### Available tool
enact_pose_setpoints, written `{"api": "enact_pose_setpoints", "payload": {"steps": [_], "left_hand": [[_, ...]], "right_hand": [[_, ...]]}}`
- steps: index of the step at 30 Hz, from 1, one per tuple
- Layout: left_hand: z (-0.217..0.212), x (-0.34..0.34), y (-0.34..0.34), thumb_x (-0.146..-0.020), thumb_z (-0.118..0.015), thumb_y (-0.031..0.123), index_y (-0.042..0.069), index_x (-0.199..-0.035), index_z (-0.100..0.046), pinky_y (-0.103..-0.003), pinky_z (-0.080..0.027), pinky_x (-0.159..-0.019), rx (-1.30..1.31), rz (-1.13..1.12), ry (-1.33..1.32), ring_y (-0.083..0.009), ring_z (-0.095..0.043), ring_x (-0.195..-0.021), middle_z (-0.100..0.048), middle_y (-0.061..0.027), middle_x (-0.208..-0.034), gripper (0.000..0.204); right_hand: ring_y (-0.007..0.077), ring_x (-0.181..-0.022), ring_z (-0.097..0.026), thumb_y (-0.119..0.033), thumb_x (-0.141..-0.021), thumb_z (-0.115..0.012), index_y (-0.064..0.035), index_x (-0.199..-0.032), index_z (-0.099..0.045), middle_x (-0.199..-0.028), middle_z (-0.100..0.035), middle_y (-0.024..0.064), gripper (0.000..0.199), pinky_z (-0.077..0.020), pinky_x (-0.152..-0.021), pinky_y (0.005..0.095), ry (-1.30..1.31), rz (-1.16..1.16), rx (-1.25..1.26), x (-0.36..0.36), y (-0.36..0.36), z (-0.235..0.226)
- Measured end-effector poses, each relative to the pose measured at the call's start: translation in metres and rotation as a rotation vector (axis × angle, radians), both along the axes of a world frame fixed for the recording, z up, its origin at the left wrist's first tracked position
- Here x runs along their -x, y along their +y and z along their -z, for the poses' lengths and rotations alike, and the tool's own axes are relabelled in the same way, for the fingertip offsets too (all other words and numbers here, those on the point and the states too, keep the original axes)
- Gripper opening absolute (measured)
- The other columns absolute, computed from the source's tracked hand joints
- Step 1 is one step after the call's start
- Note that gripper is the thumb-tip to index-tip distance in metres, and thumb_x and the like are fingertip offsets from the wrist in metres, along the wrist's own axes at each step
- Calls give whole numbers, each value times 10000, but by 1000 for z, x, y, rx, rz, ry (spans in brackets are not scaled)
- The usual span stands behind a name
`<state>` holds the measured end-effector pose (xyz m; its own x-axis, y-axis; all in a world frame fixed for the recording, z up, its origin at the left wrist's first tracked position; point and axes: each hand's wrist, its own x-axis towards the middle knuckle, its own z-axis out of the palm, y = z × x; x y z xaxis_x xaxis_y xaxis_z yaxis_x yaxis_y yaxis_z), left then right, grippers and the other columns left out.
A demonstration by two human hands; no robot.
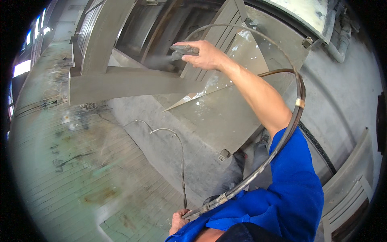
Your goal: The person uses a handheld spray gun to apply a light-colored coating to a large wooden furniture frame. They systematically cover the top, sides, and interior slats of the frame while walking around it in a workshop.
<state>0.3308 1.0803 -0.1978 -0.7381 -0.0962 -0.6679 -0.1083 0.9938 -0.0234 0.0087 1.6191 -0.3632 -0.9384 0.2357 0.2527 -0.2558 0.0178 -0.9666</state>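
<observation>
My right hand is closed around a spray gun coated in grey. A pale mist drifts from the gun's front toward a grey slatted frame. Close to my body, my left hand grips a bundled hose. The hose loops past my right upper arm and arches over toward the gun. A thinner hose runs down from the floor to my left hand.
Under the frame lies a flat spattered sheet on a low wheeled platform with a caster. Green slatted flooring spreads on the left. Pipes stand at the upper right, and another slatted grey piece leans at the lower right.
</observation>
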Motion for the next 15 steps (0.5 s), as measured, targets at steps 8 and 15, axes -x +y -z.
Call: {"api": "enact_pose_setpoints", "payload": {"steps": [8,15], "left_hand": [[1,-19,-30,-789,-688,167,119,-1065,-769,-471,-564,-825,260,-120,7,-428,-715,-933,-724,-244,-930,292],[22,-18,11,-818,-719,193,91,-1019,-774,-446,-572,-793,94,-178,138,-400,-732,-857,-722,-235,-863,231]], "right_hand": [[348,-1177,-670,-307,-927,-643,-312,-1433,-585,-1307,-678,191,509,-516,-1067,427,-69,542,-91,32,42,-17],[289,-1091,-719,-146,-931,-642,-142,-1421,-593,-1140,-740,197,493,-538,-957,344,-174,590,-10,50,107,-20]]}}
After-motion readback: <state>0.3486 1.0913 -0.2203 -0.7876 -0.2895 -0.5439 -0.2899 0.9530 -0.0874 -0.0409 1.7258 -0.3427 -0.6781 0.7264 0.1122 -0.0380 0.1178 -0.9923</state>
